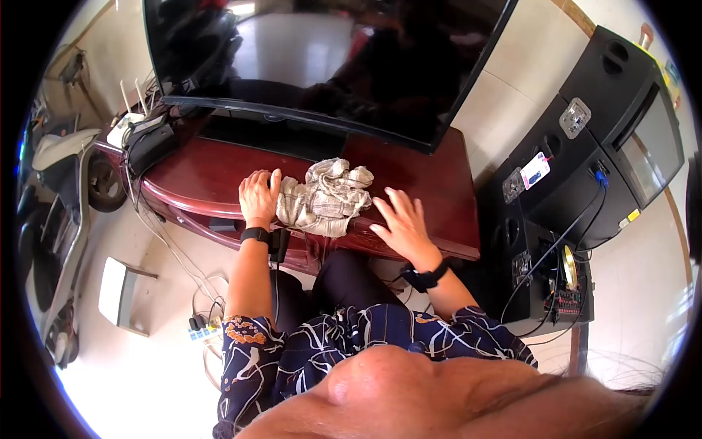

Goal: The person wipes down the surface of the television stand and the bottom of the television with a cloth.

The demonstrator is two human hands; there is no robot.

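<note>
A crumpled, light-coloured checked cloth (325, 197) lies in a heap near the front edge of a dark red wooden TV stand (197, 179). My left hand (259, 196) rests on the stand at the cloth's left side, palm down, fingers stretched out; whether it touches the cloth I cannot tell. To the right of the cloth is my right hand (404, 225), its fingers spread and nothing in them. Both wrists wear black bands.
A large television (322, 66) stands behind the cloth. Black speakers (541, 168) with cables are at the right. A white router (128, 126) sits at the stand's left end. Cables, a power strip (205, 333), a small stool (121, 293) and a scooter (62, 219) occupy the left floor.
</note>
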